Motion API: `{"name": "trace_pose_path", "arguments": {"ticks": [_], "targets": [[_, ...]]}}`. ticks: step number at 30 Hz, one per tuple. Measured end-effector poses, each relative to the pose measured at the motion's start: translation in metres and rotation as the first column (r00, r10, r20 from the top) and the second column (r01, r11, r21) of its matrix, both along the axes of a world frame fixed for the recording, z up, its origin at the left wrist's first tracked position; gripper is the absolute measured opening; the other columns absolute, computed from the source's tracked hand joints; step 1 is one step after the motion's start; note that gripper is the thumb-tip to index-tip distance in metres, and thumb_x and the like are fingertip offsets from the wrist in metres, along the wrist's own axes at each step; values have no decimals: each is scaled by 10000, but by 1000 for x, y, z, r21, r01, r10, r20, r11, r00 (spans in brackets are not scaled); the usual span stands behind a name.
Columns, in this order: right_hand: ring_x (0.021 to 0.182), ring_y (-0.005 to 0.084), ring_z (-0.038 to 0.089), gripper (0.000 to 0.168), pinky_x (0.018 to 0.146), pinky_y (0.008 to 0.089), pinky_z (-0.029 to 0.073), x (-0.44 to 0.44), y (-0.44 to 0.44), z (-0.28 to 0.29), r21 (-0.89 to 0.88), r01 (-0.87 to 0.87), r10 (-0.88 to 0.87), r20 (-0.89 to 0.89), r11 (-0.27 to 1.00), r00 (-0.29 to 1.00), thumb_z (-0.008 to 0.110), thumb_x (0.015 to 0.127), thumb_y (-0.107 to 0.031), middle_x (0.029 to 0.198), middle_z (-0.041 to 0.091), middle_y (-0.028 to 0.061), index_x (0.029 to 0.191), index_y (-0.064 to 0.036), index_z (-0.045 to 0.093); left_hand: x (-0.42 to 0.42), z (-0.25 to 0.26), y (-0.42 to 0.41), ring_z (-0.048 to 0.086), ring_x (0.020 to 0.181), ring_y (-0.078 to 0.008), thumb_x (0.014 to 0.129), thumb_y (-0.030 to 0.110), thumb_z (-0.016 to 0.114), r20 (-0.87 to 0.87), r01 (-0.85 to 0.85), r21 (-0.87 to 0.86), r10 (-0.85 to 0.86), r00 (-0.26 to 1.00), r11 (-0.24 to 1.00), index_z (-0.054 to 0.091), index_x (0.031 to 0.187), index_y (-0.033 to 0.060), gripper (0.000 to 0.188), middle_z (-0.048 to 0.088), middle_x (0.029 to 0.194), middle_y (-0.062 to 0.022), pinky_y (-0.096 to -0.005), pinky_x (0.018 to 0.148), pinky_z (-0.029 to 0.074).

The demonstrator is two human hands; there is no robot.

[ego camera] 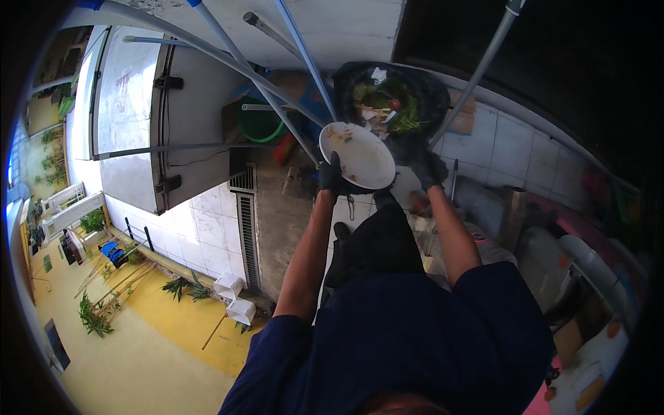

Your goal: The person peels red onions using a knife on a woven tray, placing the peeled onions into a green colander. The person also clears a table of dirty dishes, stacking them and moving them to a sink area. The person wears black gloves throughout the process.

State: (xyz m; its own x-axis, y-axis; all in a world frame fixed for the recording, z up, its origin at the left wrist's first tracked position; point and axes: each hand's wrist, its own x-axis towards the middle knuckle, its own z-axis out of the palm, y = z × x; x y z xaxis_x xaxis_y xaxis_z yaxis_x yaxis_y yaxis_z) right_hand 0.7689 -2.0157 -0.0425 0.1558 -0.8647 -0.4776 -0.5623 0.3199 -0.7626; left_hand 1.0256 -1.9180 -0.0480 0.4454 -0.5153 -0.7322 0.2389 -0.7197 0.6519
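Note:
My left hand [330, 175], in a dark glove, grips the near left edge of a white oval plate [363, 158]. Brown food residue is smeared on the plate, which tilts over the near side of a waste bin. A black liner [438, 93] lines that bin. Inside lie leafy green scraps [407, 119], a small red round item [395, 104] and crumpled white paper [378, 75]. My right hand [424, 168], also dark-gloved, is to the right of the plate, close to the bin's near edge. Its fingers blend into the dark background, so any hold is unclear.
Grey poles [218, 57] lean across the space ahead, and another pole [477, 67] stands to the right. A green bucket [262, 124] is left of the bin. A drain grate [249, 238] runs along the floor. Stacked items [544, 259] crowd the right side.

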Motion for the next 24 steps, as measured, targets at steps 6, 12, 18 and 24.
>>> {"name": "trace_pose_path", "arguments": {"ticks": [6, 12, 18, 24], "targets": [[1061, 311, 562, 570, 922, 398, 432, 6, 58, 22, -150, -347, 368, 146, 926, 918, 745, 731, -289, 1207, 547, 176, 1211, -59, 543, -11, -64, 16, 658, 840, -300, 941, 281, 526, -160, -73, 62, 82, 984, 995, 491, 1226, -36, 428, 635, 1027, -205, -435, 720, 566], [1004, 313, 570, 453, 867, 413, 447, 19, 92, 23, -544, -397, 332, -217, 740, 918, 733, 587, -108, 1071, 609, 121, 1034, -106, 656, -37, -3, 16, 618, 996, -326, 963, 251, 482, -471, -343, -87, 265, 841, 935, 354, 1336, -15, 475, 561, 1176, -227, -447, 784, 560], [904, 284, 579, 386, 806, 419, 461, 32, 102, 77, -686, -279, 196, -198, 672, 960, 694, 572, -34, 922, 617, 84, 951, -107, 678, -20, 70, 22, 573, 1077, -356, 962, 251, 481, -629, -270, -134, 128, 767, 953, 329, 1357, -11, 498, 513, 1257, -227, -468, 886, 519], [1072, 328, 519, 531, 919, 428, 434, 21, 233, 106, -620, -28, -76, -141, 784, 987, 654, 631, 17, 1141, 542, 128, 1137, -133, 606, -22, 134, 99, 364, 1271, -442, 938, 292, 495, -911, 34, -155, -157, 381, 987, 207, 1431, 46, 622, 321, 1415, -250, -554, 1035, 353]]}}
